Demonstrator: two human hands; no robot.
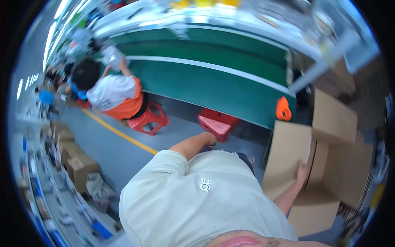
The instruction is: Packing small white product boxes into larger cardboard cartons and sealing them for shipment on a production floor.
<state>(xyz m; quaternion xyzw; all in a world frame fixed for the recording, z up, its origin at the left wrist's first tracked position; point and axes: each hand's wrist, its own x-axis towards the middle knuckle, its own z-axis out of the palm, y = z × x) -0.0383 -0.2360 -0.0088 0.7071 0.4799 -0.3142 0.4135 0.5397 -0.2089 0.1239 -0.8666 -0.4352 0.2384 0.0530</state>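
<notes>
An open cardboard box [345, 168] stands on my right with its flaps spread outward. My right hand [302, 172] grips the edge of the near-left flap [286, 154], its thumb along the rim. My left hand [210, 139] hangs low in front of my body, close to a red plastic stool [218, 123]. Its fingers are blurred and partly hidden, and I see nothing held in it. Beyond the box flap, an orange tape dispenser [283, 109] rests on the right end of the green workbench [214, 88].
At the bench's left, a person [115, 88] in a white and orange top sits on a red stool [150, 119], handling a pale, flat object [112, 55]. A metal frame post [325, 68] rises by the bench's right end. Cartons [80, 164] and shelving stand at left.
</notes>
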